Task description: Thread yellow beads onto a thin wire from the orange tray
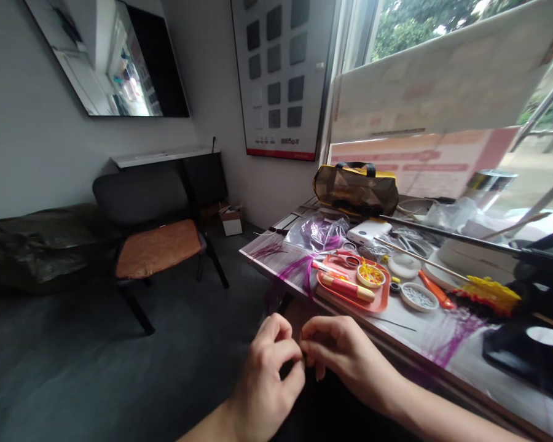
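Left hand (271,368) and right hand (338,350) are this side of the orange tray (381,299), fingers curled, tips pinched together. Honestly can't tell what's between them, if anything. Purple strands (297,267) lie left of the tray, white dish (416,307) just right.

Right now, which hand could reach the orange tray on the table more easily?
Probably the right hand: it's nearer the orange tray. The left hand is farther from it. Both hands' fingertips are close together; I can't tell what they hold.
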`<action>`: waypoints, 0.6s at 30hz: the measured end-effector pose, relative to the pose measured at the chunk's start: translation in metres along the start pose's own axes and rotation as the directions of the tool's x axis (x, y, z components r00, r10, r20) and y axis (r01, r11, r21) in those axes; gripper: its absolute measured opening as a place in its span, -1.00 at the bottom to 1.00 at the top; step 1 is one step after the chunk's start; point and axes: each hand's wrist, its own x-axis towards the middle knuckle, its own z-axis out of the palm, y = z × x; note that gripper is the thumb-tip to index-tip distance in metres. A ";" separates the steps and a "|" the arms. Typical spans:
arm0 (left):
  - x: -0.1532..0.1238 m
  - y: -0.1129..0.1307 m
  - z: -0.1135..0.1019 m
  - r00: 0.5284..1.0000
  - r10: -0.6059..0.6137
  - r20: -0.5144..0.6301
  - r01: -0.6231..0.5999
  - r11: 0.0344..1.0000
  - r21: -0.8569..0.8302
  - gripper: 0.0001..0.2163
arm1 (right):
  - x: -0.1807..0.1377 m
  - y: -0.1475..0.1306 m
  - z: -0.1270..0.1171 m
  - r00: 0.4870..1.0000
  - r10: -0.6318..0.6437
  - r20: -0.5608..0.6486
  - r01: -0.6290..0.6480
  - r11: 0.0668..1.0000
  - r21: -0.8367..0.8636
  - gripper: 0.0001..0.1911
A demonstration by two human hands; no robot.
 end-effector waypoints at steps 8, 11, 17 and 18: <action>-0.010 -0.014 0.003 0.868 0.496 -0.001 -0.480 0.840 0.255 -0.73 | 0.010 -0.001 0.002 0.992 0.113 0.062 -0.124 0.964 0.235 -0.68; -0.007 -0.011 -0.001 0.879 0.475 0.033 -0.469 0.853 0.228 -0.72 | 0.011 -0.004 0.002 0.991 0.119 0.060 -0.129 0.970 0.206 -0.66; 0.010 -0.006 0.000 0.979 -0.204 0.012 0.186 0.865 -0.465 -0.85 | 0.001 -0.012 -0.007 0.881 -0.446 0.159 0.437 0.638 -0.633 -0.83; 0.013 -0.007 0.001 0.934 -0.342 0.102 0.329 0.713 -0.620 -0.87 | -0.001 -0.012 -0.010 0.771 -0.558 0.308 0.579 0.411 -0.705 -0.80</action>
